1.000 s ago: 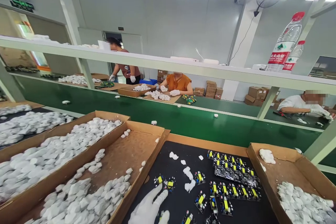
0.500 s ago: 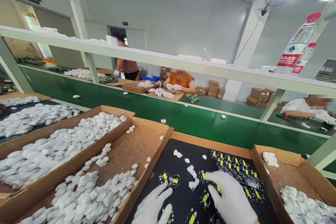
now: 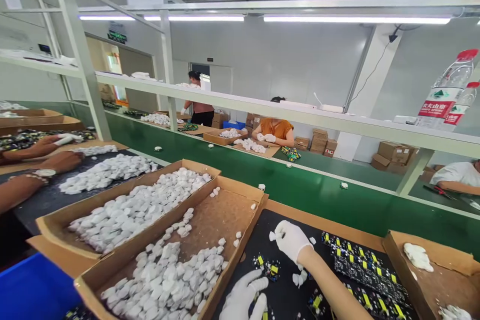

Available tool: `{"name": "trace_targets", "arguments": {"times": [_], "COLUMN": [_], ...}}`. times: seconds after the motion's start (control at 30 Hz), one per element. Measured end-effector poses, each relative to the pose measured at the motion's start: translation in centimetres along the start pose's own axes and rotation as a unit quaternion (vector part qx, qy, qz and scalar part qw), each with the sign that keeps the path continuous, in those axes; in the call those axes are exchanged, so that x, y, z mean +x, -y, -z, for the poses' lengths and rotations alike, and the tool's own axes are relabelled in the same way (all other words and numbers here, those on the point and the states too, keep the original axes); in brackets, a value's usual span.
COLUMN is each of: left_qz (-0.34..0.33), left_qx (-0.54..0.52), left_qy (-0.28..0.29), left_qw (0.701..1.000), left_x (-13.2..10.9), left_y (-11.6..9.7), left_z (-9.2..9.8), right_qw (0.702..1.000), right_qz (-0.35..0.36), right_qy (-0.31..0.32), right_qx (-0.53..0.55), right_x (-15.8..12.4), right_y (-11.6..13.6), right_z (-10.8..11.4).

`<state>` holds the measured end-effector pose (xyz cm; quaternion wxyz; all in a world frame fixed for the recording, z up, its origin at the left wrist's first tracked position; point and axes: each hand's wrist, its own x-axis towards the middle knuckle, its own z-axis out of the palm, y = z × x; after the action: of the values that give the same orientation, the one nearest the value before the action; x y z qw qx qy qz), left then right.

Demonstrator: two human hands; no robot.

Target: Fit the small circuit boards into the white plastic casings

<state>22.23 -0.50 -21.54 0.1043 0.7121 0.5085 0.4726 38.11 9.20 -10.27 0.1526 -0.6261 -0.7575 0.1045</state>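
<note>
Reaching over a black mat (image 3: 258, 240) with the right hand (image 3: 292, 240), gloved in white, holding its fingers bent and close together at a small white piece (image 3: 272, 236) near the far edge of the mat. Cannot tell, white against white, whether gripped or only touched. Keeping low on the same mat with the left hand (image 3: 243, 297), also gloved, with index finger and thumb spread well apart, just beside a pair of circuit boards (image 3: 273, 271) topped with yellow blocks. Can see loose white scraps (image 3: 299, 278) near the right forearm, and to the right of it slanting rows of similar boards (image 3: 365, 262), set close together. Can find, right of the mat, a cardboard tray (image 3: 435, 285) with white lumps inside; left of the mat, a larger cardboard tray (image 3: 221, 205), partly covered by a white heap (image 3: 168, 280), and next to it a fuller tray (image 3: 202, 164). Can make out, farther left, a co-worker's forearms (image 3: 22, 191), with a watch (image 3: 45, 173) on one wrist, and, beyond a green belt (image 3: 318, 195), a seated person in orange (image 3: 277, 131).
</note>
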Motion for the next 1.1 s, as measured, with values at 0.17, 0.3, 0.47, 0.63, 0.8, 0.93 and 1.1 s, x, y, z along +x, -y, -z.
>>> {"name": "trace_targets", "arguments": {"times": [0.17, 0.3, 0.47, 0.63, 0.8, 0.93, 1.1], "left_qz": [0.087, 0.157, 0.208, 0.171, 0.102, 0.040, -0.075], "left_qx": [-0.125, -0.294, -0.443, -0.202, -0.001, 0.103, 0.153], "left_qy": [-0.077, -0.027, 0.061, 0.058, 0.108, 0.174, 0.262], "left_qw": [0.985, 0.943, 0.870, 0.963, 0.989, 0.979, 0.950], "left_x": [0.0, 0.0, 1.6, 5.2, 10.6, 13.2, 13.9], "left_y": [-1.6, -4.3, -6.6, -5.9, -4.4, -4.1, -5.0], "left_z": [1.0, 1.6, 2.5, 2.0, -0.9, -3.0, -4.4], "right_qw": [0.994, 0.983, 0.922, 0.856, 0.811, 0.793, 0.770], "right_qz": [0.065, 0.104, -0.020, -0.135, -0.186, -0.199, -0.199], "right_qy": [-0.050, -0.043, -0.005, -0.157, -0.211, -0.206, -0.178], "right_qx": [0.068, 0.143, 0.387, 0.474, 0.512, 0.537, 0.579], "right_x": [-7.1, -11.5, -12.7, -13.0, -13.5, -13.4, -13.5], "right_y": [2.2, 3.0, 1.7, -3.1, -7.6, -8.5, -7.8], "right_z": [1.2, 1.4, 1.9, 1.9, 0.8, 0.3, 0.4]}}
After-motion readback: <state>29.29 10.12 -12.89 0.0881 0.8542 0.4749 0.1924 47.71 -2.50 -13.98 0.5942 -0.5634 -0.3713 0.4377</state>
